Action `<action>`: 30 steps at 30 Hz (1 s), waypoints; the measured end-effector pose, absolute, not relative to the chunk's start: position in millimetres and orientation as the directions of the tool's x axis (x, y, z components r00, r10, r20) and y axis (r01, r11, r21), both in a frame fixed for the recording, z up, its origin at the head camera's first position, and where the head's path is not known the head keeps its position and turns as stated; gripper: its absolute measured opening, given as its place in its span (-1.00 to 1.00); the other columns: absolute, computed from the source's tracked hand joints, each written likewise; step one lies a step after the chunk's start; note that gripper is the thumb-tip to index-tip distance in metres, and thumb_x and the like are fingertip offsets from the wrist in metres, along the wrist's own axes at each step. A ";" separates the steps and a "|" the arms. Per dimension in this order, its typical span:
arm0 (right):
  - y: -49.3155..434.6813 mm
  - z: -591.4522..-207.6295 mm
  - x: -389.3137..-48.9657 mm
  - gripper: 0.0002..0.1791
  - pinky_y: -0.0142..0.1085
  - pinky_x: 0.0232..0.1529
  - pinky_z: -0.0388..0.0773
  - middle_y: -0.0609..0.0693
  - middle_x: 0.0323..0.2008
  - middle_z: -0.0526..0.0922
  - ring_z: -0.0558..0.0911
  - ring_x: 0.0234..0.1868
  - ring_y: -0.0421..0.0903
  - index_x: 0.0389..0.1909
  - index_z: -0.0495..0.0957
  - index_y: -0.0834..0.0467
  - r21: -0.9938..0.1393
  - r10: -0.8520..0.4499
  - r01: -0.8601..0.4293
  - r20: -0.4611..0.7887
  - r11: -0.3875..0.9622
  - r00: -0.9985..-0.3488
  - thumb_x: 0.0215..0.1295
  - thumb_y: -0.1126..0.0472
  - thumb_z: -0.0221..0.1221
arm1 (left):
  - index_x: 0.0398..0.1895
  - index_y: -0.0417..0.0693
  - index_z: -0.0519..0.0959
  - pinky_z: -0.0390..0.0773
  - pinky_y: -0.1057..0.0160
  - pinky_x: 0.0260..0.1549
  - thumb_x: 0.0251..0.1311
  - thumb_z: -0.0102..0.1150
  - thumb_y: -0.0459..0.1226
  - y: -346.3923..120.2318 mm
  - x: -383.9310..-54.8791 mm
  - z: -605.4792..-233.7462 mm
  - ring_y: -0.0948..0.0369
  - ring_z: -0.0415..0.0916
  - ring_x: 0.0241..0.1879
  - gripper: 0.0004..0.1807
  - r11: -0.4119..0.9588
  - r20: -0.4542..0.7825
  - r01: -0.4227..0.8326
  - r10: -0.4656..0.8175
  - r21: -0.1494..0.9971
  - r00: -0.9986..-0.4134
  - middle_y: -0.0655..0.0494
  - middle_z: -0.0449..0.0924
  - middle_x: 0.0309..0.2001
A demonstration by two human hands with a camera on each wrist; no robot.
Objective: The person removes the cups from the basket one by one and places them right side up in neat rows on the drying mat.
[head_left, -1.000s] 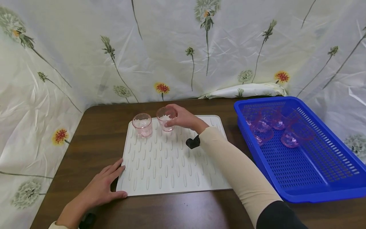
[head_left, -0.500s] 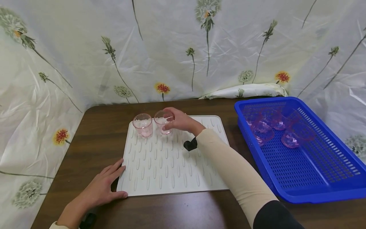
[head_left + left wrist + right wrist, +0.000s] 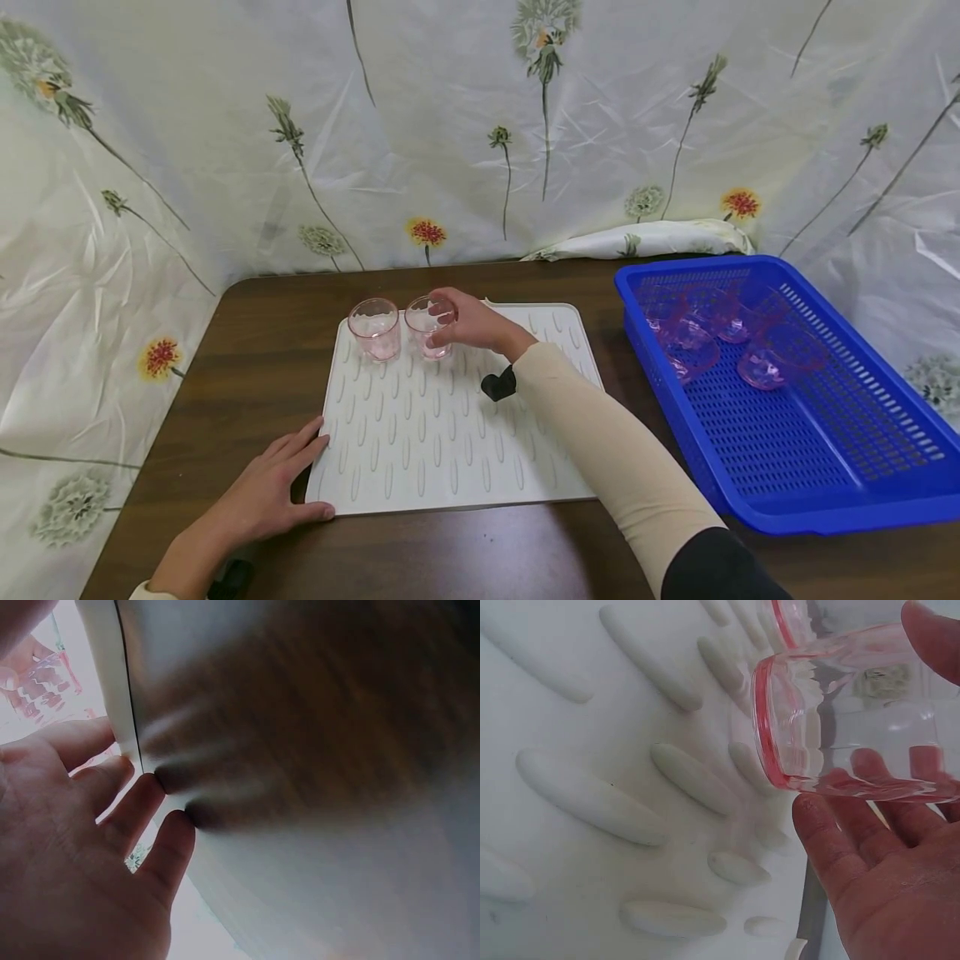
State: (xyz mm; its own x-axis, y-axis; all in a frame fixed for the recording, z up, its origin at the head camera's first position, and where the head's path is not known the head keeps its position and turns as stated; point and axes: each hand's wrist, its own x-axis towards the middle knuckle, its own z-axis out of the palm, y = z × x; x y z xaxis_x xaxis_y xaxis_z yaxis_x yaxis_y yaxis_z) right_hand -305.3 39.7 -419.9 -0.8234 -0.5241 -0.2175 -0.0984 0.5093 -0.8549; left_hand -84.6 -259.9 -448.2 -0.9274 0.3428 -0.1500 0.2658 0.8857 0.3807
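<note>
Glass gripped by the right hand had moved lower and nearer the second glass; the left hand, fingers straight, stayed against the white mat.

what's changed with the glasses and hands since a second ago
The right hand has moved its held glass slightly left, towards the other glass, and down towards the mat; it hasn't let go. The other glass, the left hand at the mat's left edge and the blue basket with its glasses stayed put.
</note>
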 end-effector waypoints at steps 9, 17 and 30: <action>42.6 -424.2 -302.6 -0.11 0.00 0.32 0.45 0.05 0.33 0.46 0.42 0.40 0.03 0.43 0.19 0.01 -0.865 -0.531 -0.112 -0.193 0.489 -0.825 0.10 0.13 0.41 | 0.41 -0.14 0.38 0.39 -0.32 0.14 -0.11 0.43 0.24 -260.1 -84.2 -450.3 -0.22 0.27 0.36 0.04 0.878 -0.097 0.296 0.355 0.377 -0.930 -0.12 0.17 0.52; 44.0 -431.1 -300.8 -0.14 -0.01 0.31 0.46 0.04 0.30 0.50 0.45 0.37 0.02 0.41 0.21 0.00 -0.867 -0.537 -0.148 -0.154 0.476 -0.830 0.11 0.09 0.40 | 0.40 -0.14 0.38 0.40 -0.32 0.14 -0.12 0.44 0.24 -260.7 -84.0 -451.7 -0.21 0.27 0.37 0.05 0.881 -0.097 0.297 0.354 0.367 -0.930 -0.12 0.17 0.52; 43.8 -421.9 -296.0 -0.04 0.00 0.32 0.44 0.09 0.35 0.42 0.42 0.38 0.06 0.48 0.11 -0.04 -0.828 -0.528 -0.151 -0.194 0.540 -0.826 0.09 0.11 0.41 | 0.40 -0.13 0.38 0.42 -0.31 0.12 -0.12 0.44 0.24 -260.3 -83.0 -452.1 -0.21 0.29 0.35 0.04 0.878 -0.080 0.308 0.359 0.367 -0.930 -0.13 0.18 0.51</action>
State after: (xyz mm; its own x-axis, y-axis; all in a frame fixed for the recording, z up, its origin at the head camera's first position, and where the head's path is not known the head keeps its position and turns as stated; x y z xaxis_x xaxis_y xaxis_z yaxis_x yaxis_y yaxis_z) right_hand -296.0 43.8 -421.9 -0.8265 -0.5283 -0.1945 -0.1507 0.5404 -0.8278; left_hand -83.0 -260.3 -452.1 -0.9298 0.3594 -0.0799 0.3078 0.8779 0.3667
